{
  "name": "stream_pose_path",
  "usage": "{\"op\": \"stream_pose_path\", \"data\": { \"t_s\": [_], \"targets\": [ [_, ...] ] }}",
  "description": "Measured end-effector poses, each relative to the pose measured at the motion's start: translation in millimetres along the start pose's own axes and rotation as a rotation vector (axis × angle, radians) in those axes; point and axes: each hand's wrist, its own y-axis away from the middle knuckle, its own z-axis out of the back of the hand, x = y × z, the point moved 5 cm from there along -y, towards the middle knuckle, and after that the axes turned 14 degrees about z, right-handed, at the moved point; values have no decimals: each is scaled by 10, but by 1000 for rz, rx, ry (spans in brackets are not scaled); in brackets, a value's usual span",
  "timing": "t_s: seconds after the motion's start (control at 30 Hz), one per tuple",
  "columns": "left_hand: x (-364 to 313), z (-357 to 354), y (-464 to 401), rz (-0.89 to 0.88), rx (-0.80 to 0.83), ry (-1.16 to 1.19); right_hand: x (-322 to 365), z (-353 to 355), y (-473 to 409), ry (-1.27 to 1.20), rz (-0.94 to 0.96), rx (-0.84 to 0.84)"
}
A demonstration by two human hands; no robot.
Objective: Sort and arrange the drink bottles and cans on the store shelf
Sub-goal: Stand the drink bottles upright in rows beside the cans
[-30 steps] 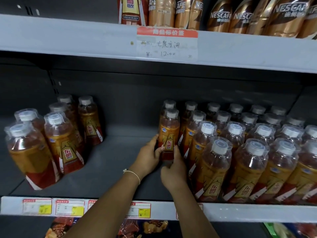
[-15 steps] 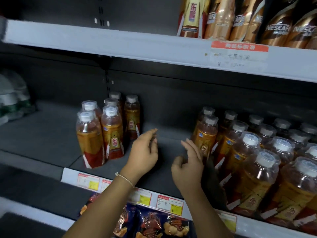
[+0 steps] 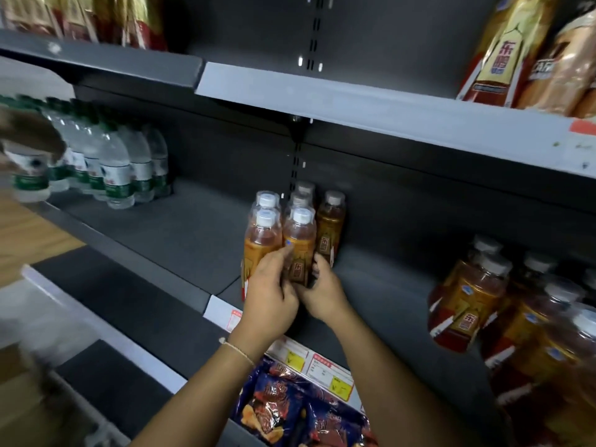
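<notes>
Left hand and right hand outstretched, fingers curled.

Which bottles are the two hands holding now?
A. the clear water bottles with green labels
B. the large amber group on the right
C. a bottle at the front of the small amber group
C: the left hand and the right hand both grip the front amber bottle of the small group.

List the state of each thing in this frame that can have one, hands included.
left hand: fingers curled around the front bottle.
right hand: gripping the same bottle from the other side.
front bottle: upright, capped, held by both hands.
small bottle group: upright, capped, clustered mid-shelf.
large bottle group: upright, capped, packed at the right.
water bottles: upright, capped, in rows.
</notes>
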Motion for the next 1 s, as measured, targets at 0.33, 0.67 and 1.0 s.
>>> {"op": "stream_pose_path", "data": {
  "t_s": [0.33, 0.67, 1.0],
  "targets": [
    [153, -55, 55, 55, 16, 16, -66, 41, -16, -150, -21, -21],
    [6, -676, 183, 103, 281, 50, -154, 800, 757, -31, -42, -127],
    [-435, -1497, 616, 129, 682, 84, -131, 1628, 1653, 124, -154, -254]
  ]
}}
